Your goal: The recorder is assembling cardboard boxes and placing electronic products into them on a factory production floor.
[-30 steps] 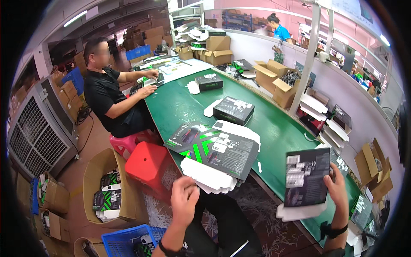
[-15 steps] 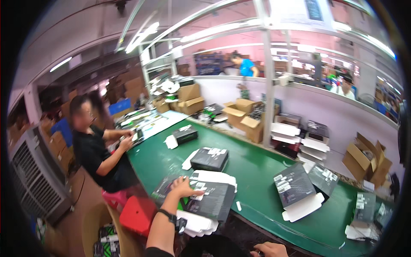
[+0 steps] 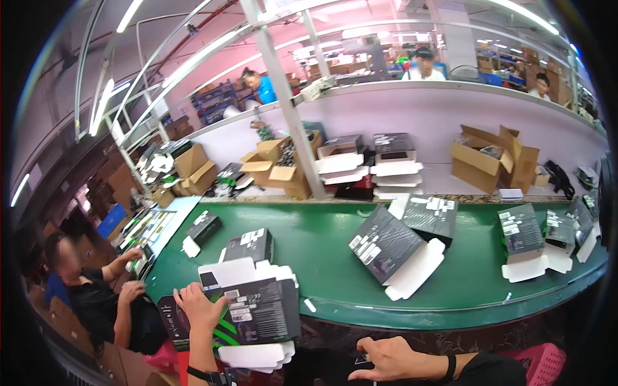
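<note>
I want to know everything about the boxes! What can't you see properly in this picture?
- Head view: the left hand rests on the black-and-green box; the hand covers that box's left corner.
- What is inside the box: its shut panels hide it.
- The right hand lies below the green table edge; whether it holds anything is hidden by its own fingers.
- The open cardboard boxes behind: contents too small to tell.

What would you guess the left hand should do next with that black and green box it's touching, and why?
Probably close the fingers on the black and green box and draw it nearer. The left hand only lies flat on its left end, the box hangs over the green table's near edge with white flaps open, and the right hand is low, off the table, holding nothing.
</note>
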Motion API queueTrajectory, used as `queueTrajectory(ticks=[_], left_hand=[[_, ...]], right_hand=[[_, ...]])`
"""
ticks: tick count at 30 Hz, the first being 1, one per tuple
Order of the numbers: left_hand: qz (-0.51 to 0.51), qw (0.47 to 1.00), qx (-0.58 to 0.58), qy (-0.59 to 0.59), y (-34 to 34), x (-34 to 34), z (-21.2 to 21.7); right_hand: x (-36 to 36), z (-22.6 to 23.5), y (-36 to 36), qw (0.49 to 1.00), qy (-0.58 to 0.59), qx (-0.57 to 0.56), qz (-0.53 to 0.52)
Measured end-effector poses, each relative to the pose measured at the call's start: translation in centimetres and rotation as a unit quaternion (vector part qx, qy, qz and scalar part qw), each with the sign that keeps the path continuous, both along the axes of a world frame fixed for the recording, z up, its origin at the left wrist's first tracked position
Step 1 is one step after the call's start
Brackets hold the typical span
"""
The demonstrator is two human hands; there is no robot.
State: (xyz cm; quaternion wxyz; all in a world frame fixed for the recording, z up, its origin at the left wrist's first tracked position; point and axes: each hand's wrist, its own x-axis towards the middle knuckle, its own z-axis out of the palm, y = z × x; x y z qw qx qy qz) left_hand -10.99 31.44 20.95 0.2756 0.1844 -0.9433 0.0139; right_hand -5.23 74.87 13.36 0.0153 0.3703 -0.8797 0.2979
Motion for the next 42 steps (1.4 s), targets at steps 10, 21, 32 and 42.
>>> queueTrajectory(ticks=[10, 21, 32, 42], left_hand=[[-0.207, 0.976, 0.061, -0.016, 10.7, 21.2, 2.8], [-0.266, 0.708, 0.653, -0.03, 14.6, 22.7, -8.8], [-0.238, 0.731, 0.636, -0.063, 14.6, 21.7, -9.9], [-0.22, 0.713, 0.665, -0.033, 14.8, 21.1, -11.6]], right_hand=[[-0.7, 2.7, -4.4, 0.934, 0.017, -0.252, 0.254], [-1.4, 3.7, -15.5, 0.823, 0.203, -0.22, 0.483], [-0.6, 3.2, -16.0, 0.845, 0.219, -0.152, 0.463], [-1.6, 0.6, -16.8, 0.856, 0.179, -0.135, 0.465]])
